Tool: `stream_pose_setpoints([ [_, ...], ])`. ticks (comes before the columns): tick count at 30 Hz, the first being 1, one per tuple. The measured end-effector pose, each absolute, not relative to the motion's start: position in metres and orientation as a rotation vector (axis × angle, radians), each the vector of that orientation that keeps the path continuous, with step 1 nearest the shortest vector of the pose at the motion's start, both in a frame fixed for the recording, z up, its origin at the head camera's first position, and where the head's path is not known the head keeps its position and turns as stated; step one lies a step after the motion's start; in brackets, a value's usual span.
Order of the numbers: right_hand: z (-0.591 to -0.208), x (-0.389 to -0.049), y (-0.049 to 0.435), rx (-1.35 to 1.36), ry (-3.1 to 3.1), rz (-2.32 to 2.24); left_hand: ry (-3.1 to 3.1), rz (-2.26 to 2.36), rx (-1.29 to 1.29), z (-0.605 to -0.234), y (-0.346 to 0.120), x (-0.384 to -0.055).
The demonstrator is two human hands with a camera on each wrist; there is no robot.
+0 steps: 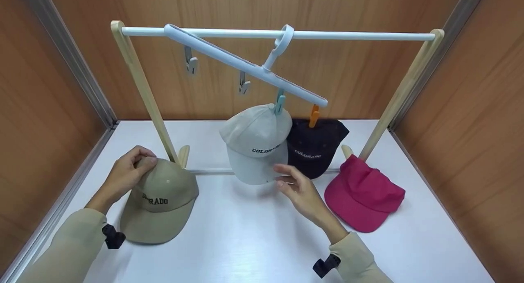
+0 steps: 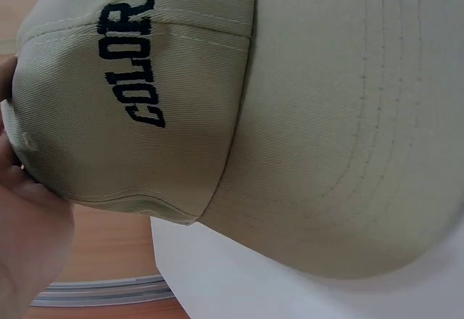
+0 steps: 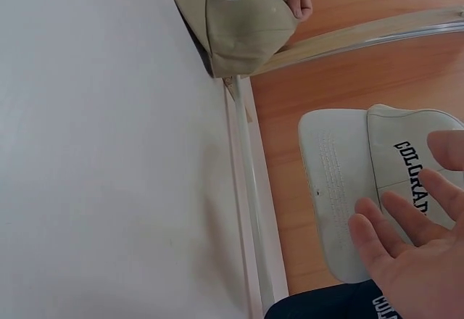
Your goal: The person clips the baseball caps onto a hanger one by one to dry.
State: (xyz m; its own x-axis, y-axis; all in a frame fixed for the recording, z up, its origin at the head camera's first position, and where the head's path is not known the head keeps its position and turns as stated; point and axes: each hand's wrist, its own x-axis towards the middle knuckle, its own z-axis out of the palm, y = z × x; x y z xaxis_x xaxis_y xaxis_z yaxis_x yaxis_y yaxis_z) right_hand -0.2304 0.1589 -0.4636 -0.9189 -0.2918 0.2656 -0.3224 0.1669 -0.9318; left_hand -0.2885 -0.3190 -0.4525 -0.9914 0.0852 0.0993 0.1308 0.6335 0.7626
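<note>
Lower left of frame: a left hand [image 1: 130,170] pinches the top of a khaki cap [image 1: 174,186] | Center: a right hand [image 1: 302,193], fingers loosely spread, is at the lower edge of a white cap [image 1: 249,131], contact unclear; that cap hangs beside a navy cap [image 1: 313,146] from a tilted hanger [image 1: 229,61] | Right: a crimson cap [image 1: 366,195]

The head view looks forward and down over the rack [image 1: 356,35] and worktop [image 1: 245,242]. The left wrist view, turned sideways, sits close to the khaki cap [image 2: 290,116]. The right wrist view, also sideways, shows that cap farther off, top centre, and shares the white cap [image 3: 337,181] with the head view.
</note>
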Motion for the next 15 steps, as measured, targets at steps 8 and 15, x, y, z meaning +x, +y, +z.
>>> stream_pose_setpoints([
  [8,-0.463,-0.23,0.159,0.629,-2.376,1.906,-2.765,-1.328,-0.245,-0.443,-0.308,-0.277],
  [15,-0.462,-0.229,0.159,0.619,-2.38,1.915,-2.715,-1.348,-0.317,-0.436,-0.295,-0.268],
])
